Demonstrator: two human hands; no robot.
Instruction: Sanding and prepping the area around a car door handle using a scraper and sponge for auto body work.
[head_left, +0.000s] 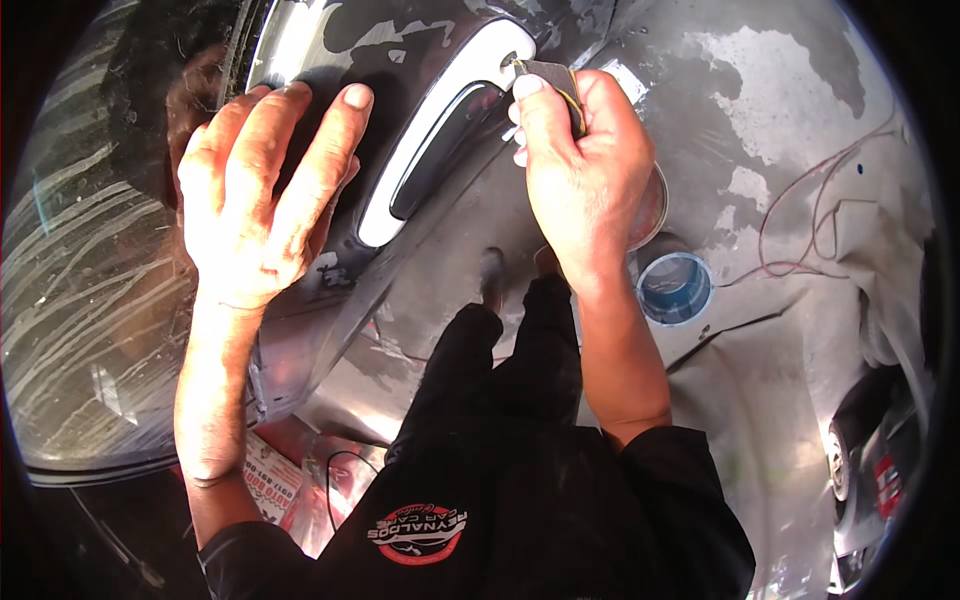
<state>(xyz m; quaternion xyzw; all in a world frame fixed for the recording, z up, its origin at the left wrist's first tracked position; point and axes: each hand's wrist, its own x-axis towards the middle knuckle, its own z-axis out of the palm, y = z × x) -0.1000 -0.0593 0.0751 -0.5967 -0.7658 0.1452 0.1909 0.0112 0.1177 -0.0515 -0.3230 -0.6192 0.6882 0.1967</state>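
A white car door handle (425, 125) with a black inner part (445, 150) runs slantwise along a dark, patchy door panel. At the handle's upper end, my right hand (590, 170) pinches a folded piece of dark sandpaper (553, 80) between thumb and fingers. The sandpaper's edge meets the handle by a small round hole. My left hand (260, 190) lies on the door, left of the handle, with its fingers apart and nothing held. Part of the sandpaper is hidden inside my right hand.
A blue round container (675, 288) stands on the floor below my right hand, with another round container (653, 208) partly behind my wrist. A thin reddish cord (765, 240) loops at the right. Streaked dark glass (70, 300) fills the left. A grey sheet (750, 400) covers the lower right.
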